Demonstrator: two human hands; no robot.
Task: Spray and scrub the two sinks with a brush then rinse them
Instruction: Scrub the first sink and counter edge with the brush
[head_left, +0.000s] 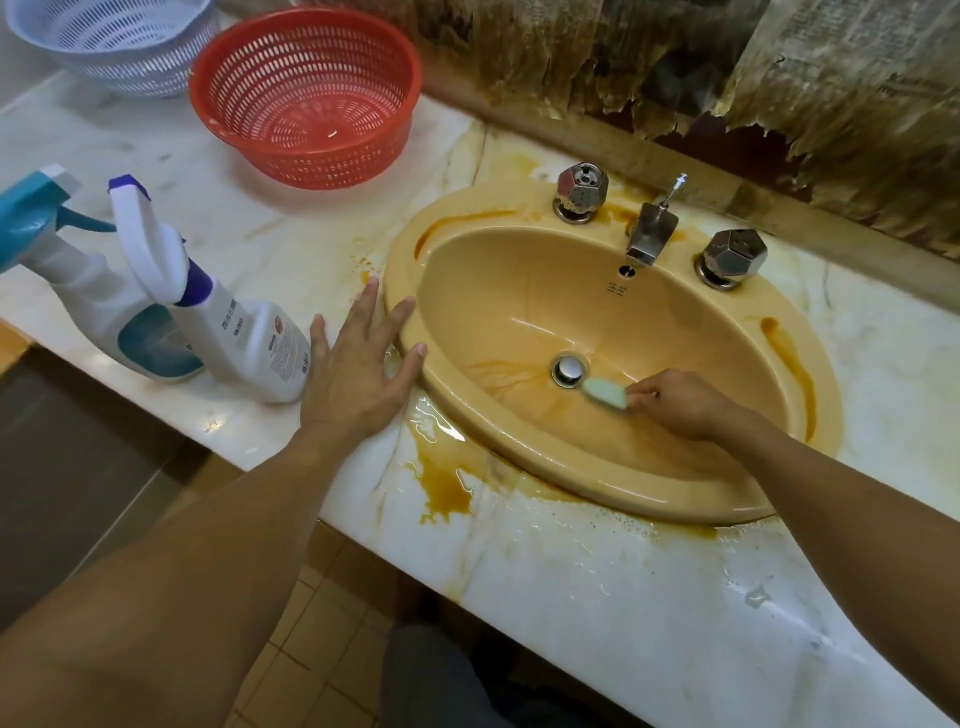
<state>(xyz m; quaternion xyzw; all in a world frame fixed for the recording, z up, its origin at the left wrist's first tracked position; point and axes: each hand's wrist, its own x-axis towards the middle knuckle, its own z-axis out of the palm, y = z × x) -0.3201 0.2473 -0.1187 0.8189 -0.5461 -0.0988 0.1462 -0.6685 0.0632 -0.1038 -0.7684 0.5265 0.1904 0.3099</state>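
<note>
A yellow oval sink (519, 291) is set in a white marble counter (597, 582). Brown streaks run across its basin toward the metal drain (568, 370). My right hand (680, 402) grips a small light-green brush (605, 393) inside the basin, its head just right of the drain. My left hand (358, 371) rests flat on the counter, fingers spread, fingertips on the sink's left rim. Two spray bottles stand left of that hand: a white and purple one (228, 322) and a white and teal one (88, 291).
A chrome tap (652, 228) with two faceted knobs (582, 191) (733, 257) sits at the sink's back. A red basket (306, 96) and a pale blue basket (117, 39) stand at the back left. Brown liquid is pooled on the counter (444, 488) in front of the sink.
</note>
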